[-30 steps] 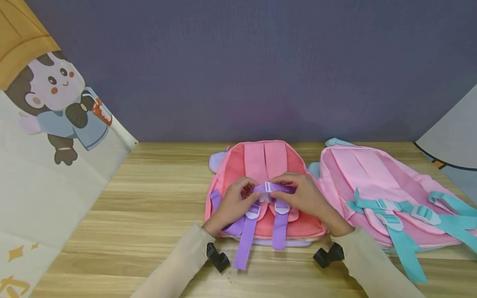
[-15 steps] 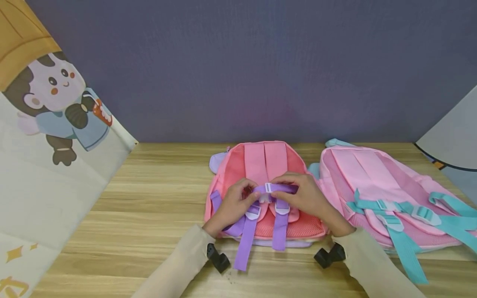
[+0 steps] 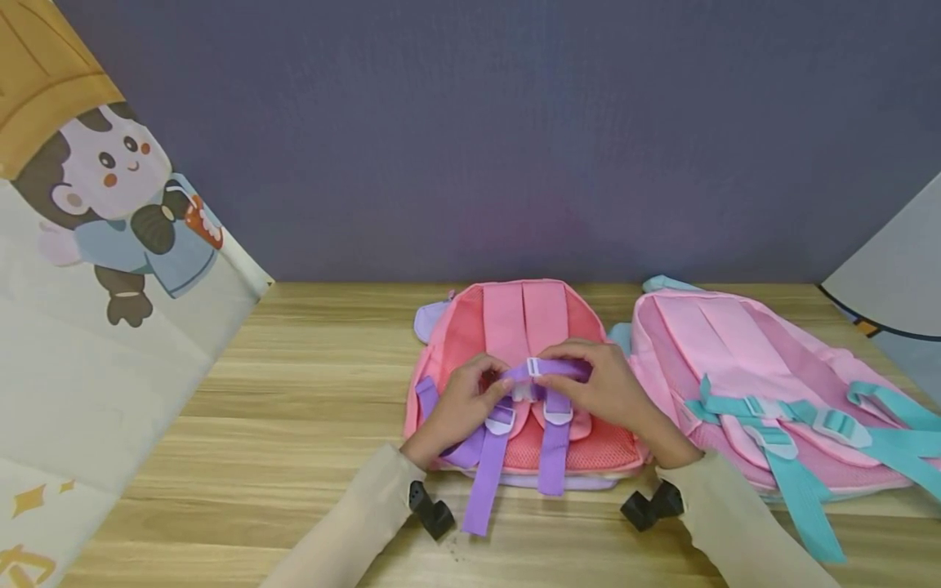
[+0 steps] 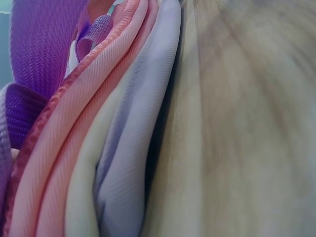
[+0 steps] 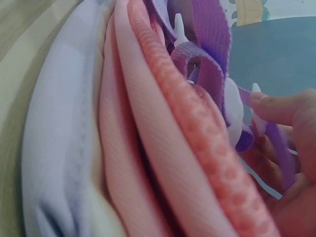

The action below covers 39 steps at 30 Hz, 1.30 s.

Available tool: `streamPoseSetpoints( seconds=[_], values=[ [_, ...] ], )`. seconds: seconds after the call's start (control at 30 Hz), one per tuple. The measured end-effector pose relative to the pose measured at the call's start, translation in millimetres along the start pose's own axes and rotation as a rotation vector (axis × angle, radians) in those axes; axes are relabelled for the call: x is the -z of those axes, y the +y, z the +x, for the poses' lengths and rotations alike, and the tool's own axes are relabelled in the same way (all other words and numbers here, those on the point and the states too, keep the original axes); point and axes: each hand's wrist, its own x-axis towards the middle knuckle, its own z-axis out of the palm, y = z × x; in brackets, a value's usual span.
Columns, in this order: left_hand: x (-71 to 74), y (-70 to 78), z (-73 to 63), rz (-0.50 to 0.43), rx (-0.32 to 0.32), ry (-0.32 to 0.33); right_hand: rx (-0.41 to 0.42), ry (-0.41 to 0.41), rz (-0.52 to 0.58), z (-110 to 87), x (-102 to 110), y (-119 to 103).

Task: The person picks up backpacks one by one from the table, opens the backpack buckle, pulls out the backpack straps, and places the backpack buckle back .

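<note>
A coral-pink backpack (image 3: 460,339) with purple straps lies back side up on the table. Above its lower middle, a purple chest strap (image 3: 518,374) is stretched between both hands. My left hand (image 3: 465,402) pinches the strap's left part with thumb and fingers. On the other side my right hand (image 3: 601,382) pinches the strap at a white slider buckle (image 3: 534,367). The right wrist view shows the thumb against that slider (image 5: 258,106) and the strap looping into the palm. A whitish clip, partly hidden, lies just below. The left wrist view hides the left fingers behind webbing (image 4: 47,44).
To the right lies a light-pink backpack (image 3: 735,343) with teal straps (image 3: 797,490), its edge close to my right hand. Two purple strap ends (image 3: 485,490) hang toward the front of the wooden table (image 3: 294,367). A dark wall (image 3: 515,147) stands behind.
The white slider buckle and the right hand's fingertips have shifted slightly right along the purple strap. The left hand keeps its hold, and both backpacks stay in place.
</note>
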Motion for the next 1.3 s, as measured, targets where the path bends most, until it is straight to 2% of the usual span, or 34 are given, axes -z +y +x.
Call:
streamPoseSetpoints(
  seconds=[0.23, 0.57, 0.67, 0.87, 1.3],
  values=[
    [0.5, -0.4, 0.1, -0.022, 0.007, 0.0, -0.021, 0.011, 0.005, -0.2, 3.0, 0.4],
    [2.6, 0.4, -0.3, -0.074, 0.019, -0.034, 0.003, -0.006, 0.031, 0.1, -0.5, 2.9],
    [1.6, -0.6, 0.3, -0.085, 0.02, -0.025, 0.011, -0.015, 0.042, -0.4, -3.1, 3.4],
    [-0.6, -2.5, 1.7, -0.083, 0.006, 0.003, 0.021, -0.039, 0.052, -2.1, -7.1, 2.1],
    [1.1, -2.3, 1.7, -0.053, 0.01, 0.013, -0.007, -0.048, 0.067, -2.3, -8.0, 0.2]
  ],
)
